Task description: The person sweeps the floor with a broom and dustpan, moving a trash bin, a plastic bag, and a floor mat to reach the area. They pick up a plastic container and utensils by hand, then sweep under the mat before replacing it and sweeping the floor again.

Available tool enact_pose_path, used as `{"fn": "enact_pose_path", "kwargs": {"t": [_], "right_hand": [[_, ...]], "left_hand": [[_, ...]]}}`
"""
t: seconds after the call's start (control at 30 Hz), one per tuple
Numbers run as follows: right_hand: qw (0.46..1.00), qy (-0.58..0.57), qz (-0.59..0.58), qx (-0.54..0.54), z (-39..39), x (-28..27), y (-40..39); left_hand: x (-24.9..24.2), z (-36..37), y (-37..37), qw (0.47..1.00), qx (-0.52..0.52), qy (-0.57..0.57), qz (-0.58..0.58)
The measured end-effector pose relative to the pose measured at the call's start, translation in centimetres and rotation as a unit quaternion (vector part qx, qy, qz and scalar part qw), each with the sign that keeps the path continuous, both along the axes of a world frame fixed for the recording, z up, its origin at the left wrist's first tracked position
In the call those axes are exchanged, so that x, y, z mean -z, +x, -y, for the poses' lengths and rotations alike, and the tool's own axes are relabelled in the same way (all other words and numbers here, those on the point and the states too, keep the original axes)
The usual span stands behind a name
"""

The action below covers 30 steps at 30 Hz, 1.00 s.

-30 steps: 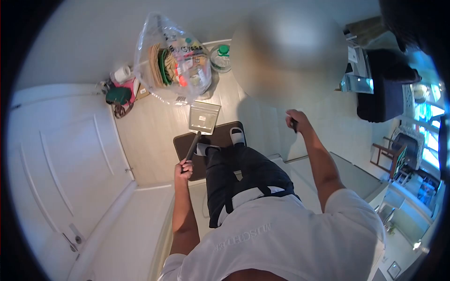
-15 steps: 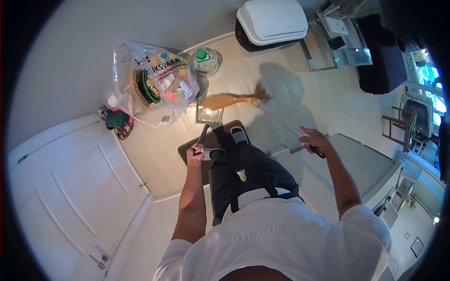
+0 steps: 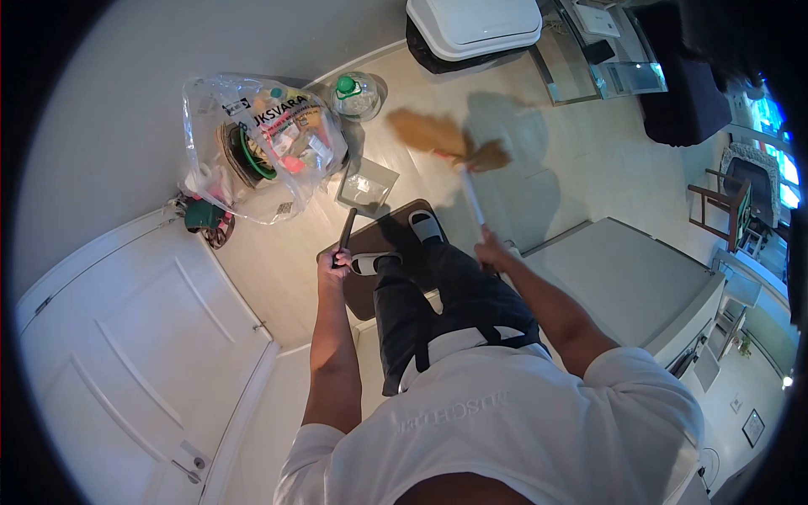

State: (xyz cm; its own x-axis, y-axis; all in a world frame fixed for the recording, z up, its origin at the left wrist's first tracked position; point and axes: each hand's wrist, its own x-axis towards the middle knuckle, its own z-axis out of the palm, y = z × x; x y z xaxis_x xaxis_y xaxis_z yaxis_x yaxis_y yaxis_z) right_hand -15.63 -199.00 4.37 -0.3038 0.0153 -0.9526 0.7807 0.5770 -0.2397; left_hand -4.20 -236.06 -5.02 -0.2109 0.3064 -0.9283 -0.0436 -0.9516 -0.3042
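Observation:
My left hand [image 3: 334, 262] is closed round the dark handle of a dustpan [image 3: 367, 187], whose clear pan lies on the floor beyond the mat. In my right hand [image 3: 495, 252] is the white shaft of a broom [image 3: 474, 195], its fingers wrapped round it. The broom's tan bristles [image 3: 431, 132] are smeared by motion and lie to the right of the dustpan, apart from it. A shadow [image 3: 515, 147] of my upper body falls on the floor beside the bristles.
A clear plastic bag [image 3: 278, 156] full of packaging stands against the wall. Beside it is a large bottle with a green cap [image 3: 355, 95]. A white-lidded bin [image 3: 475, 29] and a glass table [image 3: 602, 76] stand farther back. My slippered feet are on a dark mat [image 3: 358, 299]; a white door [image 3: 143, 362] is at left.
The broom head has swung away from the dustpan, to the right and farther out. My right hand has come in to the left, and the dustpan has turned and shifted slightly.

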Motion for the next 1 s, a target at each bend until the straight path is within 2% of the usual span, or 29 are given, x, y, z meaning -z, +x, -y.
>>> {"fn": "enact_pose_path", "kwargs": {"t": [0.1, 0.17, 0.2, 0.27, 0.33, 0.4, 0.47, 0.53, 0.57, 0.63, 0.67, 0.73, 0.77, 0.83, 0.87, 0.9, 0.97, 1.0], "right_hand": [[0.998, -0.053, 0.032, -0.024, -0.1, -2.1, 1.7], [0.992, -0.102, 0.068, -0.024, -0.6, -4.8, 1.5], [0.99, -0.117, 0.08, -0.014, -1.4, -6.6, 1.1], [0.992, -0.099, 0.069, -0.035, -4.3, -8.9, 1.3], [0.998, -0.04, 0.051, -0.017, -7.0, -13.2, 0.8], [0.999, -0.013, 0.045, -0.005, -9.1, -16.0, 0.3], [0.998, -0.021, 0.054, 0.013, -11.6, -15.5, 0.3], [0.998, -0.024, 0.035, 0.057, -11.6, -13.2, 0.5], [0.998, -0.036, 0.029, 0.044, -11.4, -11.0, 1.0], [0.993, 0.008, 0.005, 0.115, -11.5, -5.4, 0.9], [0.994, -0.003, -0.003, 0.106, -11.5, -2.9, 0.3], [0.977, 0.048, 0.05, 0.203, -12.0, 0.4, -0.1], [0.978, 0.041, 0.049, 0.197, -12.3, 0.9, -0.3], [0.943, 0.009, 0.099, 0.317, -13.1, 1.4, -0.6], [0.929, 0.018, 0.143, 0.341, -13.5, 1.7, -0.7], [0.931, 0.012, 0.14, 0.337, -14.1, 2.7, -0.6], [0.922, -0.003, 0.16, 0.354, -15.1, 5.1, 0.1], [0.923, -0.008, 0.158, 0.351, -14.5, 4.8, 0.0]], "left_hand": [[0.1, -0.9, 0.0, 0.998, 0.036, -0.042, 0.002], [-0.2, -0.9, 0.9, 0.999, 0.017, -0.027, 0.01], [-0.1, -0.8, 1.9, 0.999, -0.01, -0.014, -0.027], [-1.9, -0.2, 3.5, 0.996, -0.063, 0.02, -0.052], [-2.7, 0.2, 7.0, 0.995, -0.07, -0.031, -0.068], [-6.7, 0.4, 9.6, 0.992, -0.106, -0.036, -0.066], [-9.8, 1.2, 13.0, 0.983, -0.173, 0.051, -0.043], [-14.4, 0.4, 15.2, 0.97, -0.242, 0.029, -0.001], [-16.5, 0.2, 16.4, 0.967, -0.253, 0.019, -0.011], [-20.3, -0.4, 17.4, 0.955, -0.296, -0.025, 0.0], [-22.1, -0.8, 17.3, 0.952, -0.305, -0.032, -0.011], [-26.6, -1.8, 17.8, 0.944, -0.273, -0.186, -0.023], [-28.4, -2.3, 17.8, 0.941, -0.279, -0.192, -0.026], [-31.9, -3.6, 17.7, 0.923, -0.26, -0.252, -0.134], [-33.3, -4.4, 17.4, 0.912, -0.251, -0.295, -0.131], [-34.6, -5.2, 17.0, 0.909, -0.257, -0.299, -0.136], [-37.0, -7.0, 16.4, 0.846, -0.159, -0.499, -0.101], [-38.3, -7.5, 16.0, 0.838, -0.15, -0.513, -0.107]]}}
